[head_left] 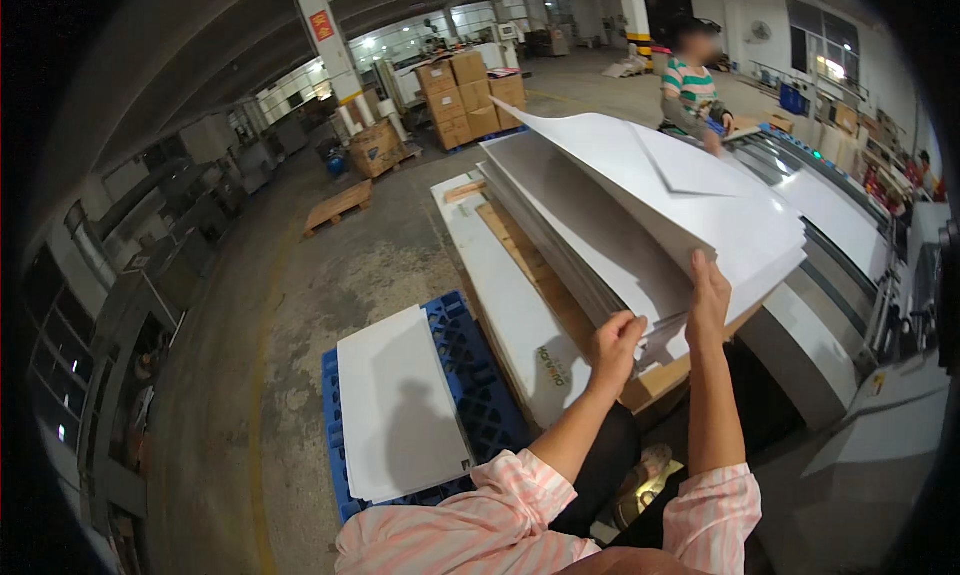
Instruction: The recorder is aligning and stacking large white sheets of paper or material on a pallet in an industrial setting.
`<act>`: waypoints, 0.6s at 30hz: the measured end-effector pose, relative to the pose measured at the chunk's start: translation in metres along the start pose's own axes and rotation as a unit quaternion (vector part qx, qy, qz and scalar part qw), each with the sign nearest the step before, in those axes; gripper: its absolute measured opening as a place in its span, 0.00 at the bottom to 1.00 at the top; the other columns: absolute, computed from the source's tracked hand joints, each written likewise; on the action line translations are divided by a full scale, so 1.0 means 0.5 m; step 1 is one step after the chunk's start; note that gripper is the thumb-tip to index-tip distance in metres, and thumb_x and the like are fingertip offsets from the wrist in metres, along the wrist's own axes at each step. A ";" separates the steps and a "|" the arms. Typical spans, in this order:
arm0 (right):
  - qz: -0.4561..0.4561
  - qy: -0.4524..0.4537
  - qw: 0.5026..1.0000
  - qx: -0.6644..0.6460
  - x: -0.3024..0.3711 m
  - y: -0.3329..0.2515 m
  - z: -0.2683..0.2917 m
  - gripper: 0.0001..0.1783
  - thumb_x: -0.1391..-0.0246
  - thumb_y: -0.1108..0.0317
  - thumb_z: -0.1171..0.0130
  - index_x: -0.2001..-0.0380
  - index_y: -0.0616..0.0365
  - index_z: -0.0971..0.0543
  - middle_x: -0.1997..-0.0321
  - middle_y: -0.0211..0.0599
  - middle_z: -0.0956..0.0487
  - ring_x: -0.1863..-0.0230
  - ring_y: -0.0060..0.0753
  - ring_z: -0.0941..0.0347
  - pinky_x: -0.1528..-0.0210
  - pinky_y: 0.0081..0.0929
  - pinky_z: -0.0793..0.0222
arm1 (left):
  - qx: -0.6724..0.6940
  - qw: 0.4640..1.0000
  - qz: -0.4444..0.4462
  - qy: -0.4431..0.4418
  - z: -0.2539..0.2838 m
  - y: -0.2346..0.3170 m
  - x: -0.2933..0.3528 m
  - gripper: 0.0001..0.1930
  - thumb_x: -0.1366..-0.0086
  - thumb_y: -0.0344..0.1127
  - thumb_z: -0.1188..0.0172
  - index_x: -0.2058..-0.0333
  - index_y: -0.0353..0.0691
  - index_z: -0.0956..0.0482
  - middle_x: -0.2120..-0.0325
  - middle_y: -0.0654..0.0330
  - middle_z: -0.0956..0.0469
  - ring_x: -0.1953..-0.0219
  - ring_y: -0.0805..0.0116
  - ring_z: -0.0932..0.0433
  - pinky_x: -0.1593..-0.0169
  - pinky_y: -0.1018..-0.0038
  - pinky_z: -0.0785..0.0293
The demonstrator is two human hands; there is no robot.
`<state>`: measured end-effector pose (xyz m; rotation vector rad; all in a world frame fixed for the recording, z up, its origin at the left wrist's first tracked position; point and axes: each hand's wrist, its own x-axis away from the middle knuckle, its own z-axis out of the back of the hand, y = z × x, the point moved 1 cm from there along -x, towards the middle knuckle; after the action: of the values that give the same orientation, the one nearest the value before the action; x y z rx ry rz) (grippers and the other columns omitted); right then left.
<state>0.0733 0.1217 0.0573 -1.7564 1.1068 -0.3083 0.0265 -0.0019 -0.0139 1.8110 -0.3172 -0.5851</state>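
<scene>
Right of the blue pallet (490, 395), raised white sheets (640, 180) are apparently being parted from the stack (540, 210), pinched by the right hand (709, 305), the left hand (615, 355) curled closed, its hold unclear, steady support seemingly being needed next.

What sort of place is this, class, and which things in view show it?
Probably a factory floor or workshop handling sheet material, perhaps a print works: a stack of large white sheets stands near a bulky machine, with cardboard boxes piled farther back.
</scene>
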 end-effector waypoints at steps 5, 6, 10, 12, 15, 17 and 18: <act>0.287 -0.210 0.842 0.404 0.019 -0.019 -0.008 0.11 0.49 0.72 0.48 0.64 0.64 0.23 0.60 0.39 0.23 0.61 0.37 0.28 0.60 0.26 0.34 | 0.001 1.000 -0.009 0.014 -0.005 -0.011 -0.003 0.08 0.42 0.31 0.48 0.79 0.39 0.34 0.82 0.73 0.38 0.76 0.83 0.40 0.71 0.84 0.44; 0.240 -0.262 0.824 0.441 0.019 -0.012 -0.004 0.11 0.49 0.73 0.49 0.64 0.65 0.23 0.60 0.41 0.24 0.62 0.35 0.28 0.61 0.23 0.35 | 0.002 1.000 -0.010 0.015 0.000 -0.013 -0.004 0.08 0.42 0.31 0.48 0.79 0.39 0.34 0.82 0.73 0.38 0.76 0.83 0.40 0.71 0.84 0.44; 0.281 -0.278 0.786 0.476 0.025 -0.008 0.006 0.12 0.51 0.68 0.46 0.65 0.63 0.22 0.59 0.42 0.24 0.56 0.40 0.31 0.55 0.30 0.36 | 0.062 0.998 0.019 0.019 -0.005 -0.001 0.000 0.10 0.38 0.38 0.48 0.66 0.37 0.27 0.75 0.69 0.32 0.72 0.81 0.35 0.66 0.81 0.35; 0.309 -0.287 0.775 0.471 0.024 -0.016 0.012 0.14 0.51 0.65 0.46 0.64 0.63 0.22 0.59 0.42 0.24 0.55 0.41 0.31 0.54 0.31 0.36 | 0.109 0.992 0.038 0.041 -0.006 0.008 0.000 0.14 0.37 0.41 0.49 0.60 0.36 0.26 0.71 0.67 0.30 0.70 0.80 0.33 0.63 0.80 0.32; 0.348 -0.282 0.755 0.479 0.021 -0.011 0.012 0.16 0.51 0.61 0.46 0.64 0.63 0.23 0.60 0.42 0.24 0.57 0.40 0.31 0.54 0.31 0.37 | 0.102 0.994 0.046 -0.005 0.001 0.012 -0.004 0.21 0.36 0.46 0.50 0.50 0.38 0.30 0.66 0.65 0.29 0.67 0.78 0.31 0.60 0.77 0.30; 0.357 -0.263 0.746 0.496 0.009 0.008 0.021 0.17 0.50 0.59 0.47 0.65 0.62 0.22 0.61 0.42 0.24 0.59 0.37 0.30 0.56 0.30 0.37 | 0.119 0.991 0.052 0.029 -0.012 0.016 -0.002 0.19 0.37 0.41 0.48 0.51 0.38 0.29 0.68 0.66 0.29 0.69 0.79 0.32 0.61 0.79 0.30; 0.186 -0.209 0.849 0.449 -0.002 0.019 0.025 0.18 0.48 0.57 0.48 0.65 0.62 0.23 0.63 0.39 0.23 0.61 0.32 0.30 0.57 0.27 0.37 | 0.118 0.991 0.056 0.024 -0.010 0.013 -0.002 0.19 0.37 0.41 0.48 0.51 0.38 0.29 0.68 0.66 0.29 0.69 0.79 0.32 0.61 0.79 0.30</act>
<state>0.0760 0.1294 0.0438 -0.6980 0.7583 -0.1450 0.0291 0.0007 -0.0064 2.0161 -0.4666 -0.4387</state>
